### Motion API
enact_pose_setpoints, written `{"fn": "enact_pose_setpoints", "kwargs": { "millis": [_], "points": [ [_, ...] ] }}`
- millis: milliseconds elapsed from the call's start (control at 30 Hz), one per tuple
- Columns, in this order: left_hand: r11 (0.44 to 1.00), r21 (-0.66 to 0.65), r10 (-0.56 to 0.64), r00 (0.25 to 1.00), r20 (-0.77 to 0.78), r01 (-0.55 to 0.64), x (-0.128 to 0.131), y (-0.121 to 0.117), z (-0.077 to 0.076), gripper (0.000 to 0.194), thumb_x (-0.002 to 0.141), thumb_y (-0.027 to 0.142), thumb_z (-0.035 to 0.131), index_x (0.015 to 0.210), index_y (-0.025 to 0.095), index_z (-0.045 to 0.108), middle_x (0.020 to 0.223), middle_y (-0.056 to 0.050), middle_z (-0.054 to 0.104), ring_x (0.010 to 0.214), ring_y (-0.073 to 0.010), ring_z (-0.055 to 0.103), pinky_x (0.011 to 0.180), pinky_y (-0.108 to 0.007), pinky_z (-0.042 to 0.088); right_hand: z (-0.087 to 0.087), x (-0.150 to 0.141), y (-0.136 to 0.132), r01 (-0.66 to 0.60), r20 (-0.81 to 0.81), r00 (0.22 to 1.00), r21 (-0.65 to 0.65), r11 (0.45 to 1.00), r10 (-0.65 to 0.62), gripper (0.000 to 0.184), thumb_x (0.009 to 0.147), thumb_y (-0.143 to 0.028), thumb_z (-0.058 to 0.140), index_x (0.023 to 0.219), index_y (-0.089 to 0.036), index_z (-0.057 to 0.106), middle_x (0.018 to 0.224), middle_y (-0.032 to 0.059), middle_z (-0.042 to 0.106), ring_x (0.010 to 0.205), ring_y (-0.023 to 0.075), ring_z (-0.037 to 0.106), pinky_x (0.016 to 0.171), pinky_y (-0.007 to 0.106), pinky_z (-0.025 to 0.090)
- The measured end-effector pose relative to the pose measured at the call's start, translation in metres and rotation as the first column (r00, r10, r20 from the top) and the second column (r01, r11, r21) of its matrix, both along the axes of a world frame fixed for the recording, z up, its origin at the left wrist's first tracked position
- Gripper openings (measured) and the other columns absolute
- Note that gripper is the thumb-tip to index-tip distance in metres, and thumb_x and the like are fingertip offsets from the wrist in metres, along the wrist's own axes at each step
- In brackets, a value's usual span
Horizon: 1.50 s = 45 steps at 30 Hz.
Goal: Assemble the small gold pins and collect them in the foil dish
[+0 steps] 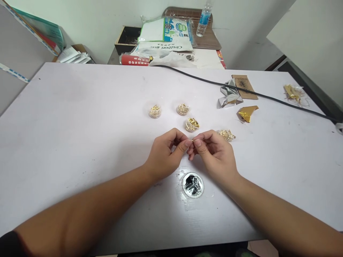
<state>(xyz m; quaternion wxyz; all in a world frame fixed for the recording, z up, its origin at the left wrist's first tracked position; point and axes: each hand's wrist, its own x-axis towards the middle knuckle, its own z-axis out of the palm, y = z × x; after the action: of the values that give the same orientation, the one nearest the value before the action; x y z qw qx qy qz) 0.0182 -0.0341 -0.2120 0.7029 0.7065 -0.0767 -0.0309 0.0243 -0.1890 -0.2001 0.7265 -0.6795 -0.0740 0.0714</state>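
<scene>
My left hand (167, 153) and my right hand (214, 151) meet above the table, thumbs and forefingers pinched together. Between the fingertips is a tiny gold-coloured pin (192, 141), mostly hidden by the fingers. Just beyond them stands a small clear cup of gold pins (192, 124). A pile of gold pins (227, 135) lies behind my right hand, partly covered by it. Farther off are two more clear cups of pins, one cup on the left (154, 111) and another cup (183, 109) nearer the middle. Below my hands a round mirror-like disc (193, 185) sits in the tabletop.
A black cable (198, 77) crosses the far right of the white table (80, 117). Near it lie silver foil (229, 100), gold foil (248, 113), a brown card (244, 86) and a bag of gold scraps (294, 93). Beyond the back edge stands a water bottle (204, 19).
</scene>
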Motion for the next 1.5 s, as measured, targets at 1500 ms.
{"fn": "enact_pose_setpoints", "kwargs": {
  "millis": [1500],
  "points": [
    [0.921, -0.339, -0.246, 0.961, -0.127, 0.191, 0.003, -0.001, 0.003, 0.036, 0.092, 0.04, 0.064, 0.074, 0.017, 0.044, 0.06, 0.003, 0.056, 0.055, -0.0098, 0.057, 0.058, -0.025, 0.047, -0.011, -0.013, 0.008, 0.011, 0.073, 0.997, 0.072, 0.997, -0.016, 0.021, 0.097, -0.035, 0.06, 0.084, -0.021, 0.05, 0.07, -0.0022, 0.061, 0.056, 0.0118, 0.062, 0.053, 0.028, 0.054]
  ]
}}
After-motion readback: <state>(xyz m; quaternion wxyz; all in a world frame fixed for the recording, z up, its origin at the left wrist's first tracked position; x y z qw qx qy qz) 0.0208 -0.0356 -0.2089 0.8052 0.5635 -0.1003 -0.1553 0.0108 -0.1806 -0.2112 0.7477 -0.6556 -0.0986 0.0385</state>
